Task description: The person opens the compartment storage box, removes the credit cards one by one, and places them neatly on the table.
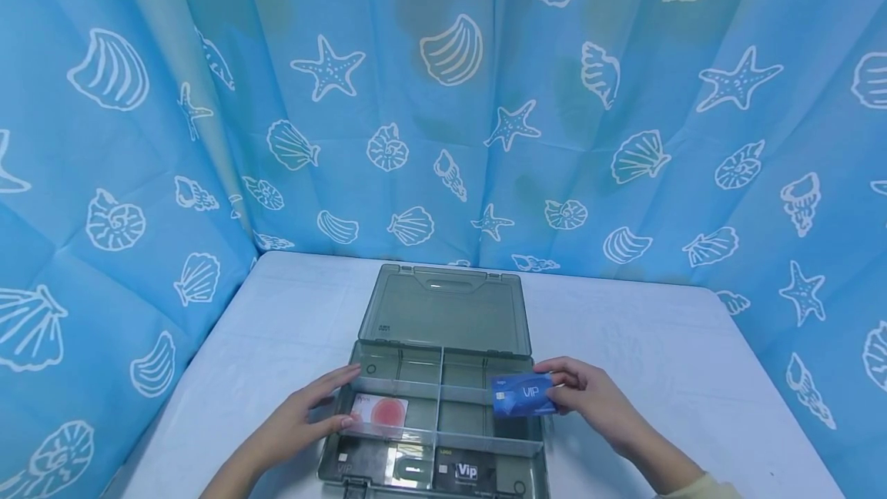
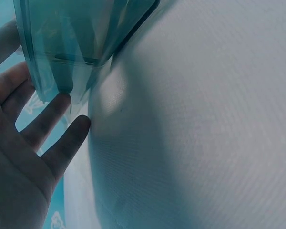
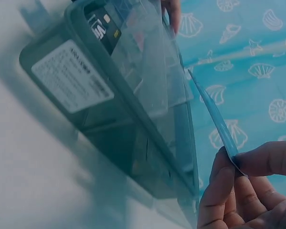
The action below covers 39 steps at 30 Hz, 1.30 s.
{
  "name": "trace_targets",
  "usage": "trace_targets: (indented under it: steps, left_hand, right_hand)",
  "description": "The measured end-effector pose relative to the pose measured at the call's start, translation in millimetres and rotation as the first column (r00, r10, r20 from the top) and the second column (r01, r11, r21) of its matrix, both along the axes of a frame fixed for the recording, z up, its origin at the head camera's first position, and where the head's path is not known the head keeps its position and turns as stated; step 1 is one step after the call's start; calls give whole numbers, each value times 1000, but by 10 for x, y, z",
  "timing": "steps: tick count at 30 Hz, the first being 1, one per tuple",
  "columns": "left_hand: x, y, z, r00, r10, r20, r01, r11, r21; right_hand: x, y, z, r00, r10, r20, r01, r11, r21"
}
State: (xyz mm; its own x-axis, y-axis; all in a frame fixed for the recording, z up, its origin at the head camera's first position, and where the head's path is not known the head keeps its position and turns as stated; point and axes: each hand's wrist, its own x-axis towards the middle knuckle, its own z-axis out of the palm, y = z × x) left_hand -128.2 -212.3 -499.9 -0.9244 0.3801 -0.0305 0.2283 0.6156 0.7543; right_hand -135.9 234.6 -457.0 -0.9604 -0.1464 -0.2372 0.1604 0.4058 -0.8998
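Observation:
A translucent grey-green compartment box [image 1: 439,406] stands on the white table with its lid [image 1: 446,310] folded back. My right hand [image 1: 589,395] pinches a blue VIP card [image 1: 523,395] by its right end, above the box's right middle compartment. Edge-on, the card [image 3: 217,117] shows between thumb and fingers in the right wrist view. At the box's left wall my left hand [image 1: 305,414] rests with fairly straight, spread fingers [image 2: 66,143]. A white card with a red circle [image 1: 379,412] lies in the left middle compartment. Black cards [image 1: 466,471] lie in both front compartments.
Clear dividers [image 1: 440,383] split the box into several compartments. A white printed label [image 3: 72,76] is stuck on the box's outer side. White cloth [image 1: 637,337] covers the table, and a blue shell-patterned curtain [image 1: 443,122] hangs behind and at the sides.

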Motion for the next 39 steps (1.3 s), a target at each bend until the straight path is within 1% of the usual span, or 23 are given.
trace_targets:
  steps: [4, 11, 13, 18, 23, 29, 34, 39]
  left_hand:
    - [-1, 5, -1, 1000, 2, 6, -2, 1000, 4]
    - [-3, -8, -26, 1000, 5, -8, -5, 1000, 2]
    - [-5, -12, -37, 1000, 4, -11, -4, 1000, 6]
    - [-11, -10, -46, 1000, 10, -10, -10, 1000, -5]
    - [-13, -3, -48, 1000, 22, -1, -22, 1000, -9]
    - [-13, -15, -54, 1000, 12, -12, -12, 1000, 3]
    - [-13, -23, -59, 1000, 6, -17, -6, 1000, 8]
    - [-14, -17, -52, 1000, 13, -15, -13, 1000, 2]
  right_hand:
    - [-6, 112, -19, 999, -42, 14, 42, 999, 20]
    - [-19, 322, -20, 998, -61, 22, 61, 998, 8]
    - [-19, 363, -12, 996, -79, 34, 79, 997, 10]
    - [-25, 448, -5, 993, -107, 50, 105, 994, 34]
    - [-38, 552, -35, 992, -117, 42, 115, 992, 55]
    - [-88, 688, -103, 989, -141, 46, 138, 988, 66]
    - [-146, 795, -198, 985, -164, 55, 159, 984, 84]
    - [-197, 848, -292, 982, -182, 59, 176, 980, 89]
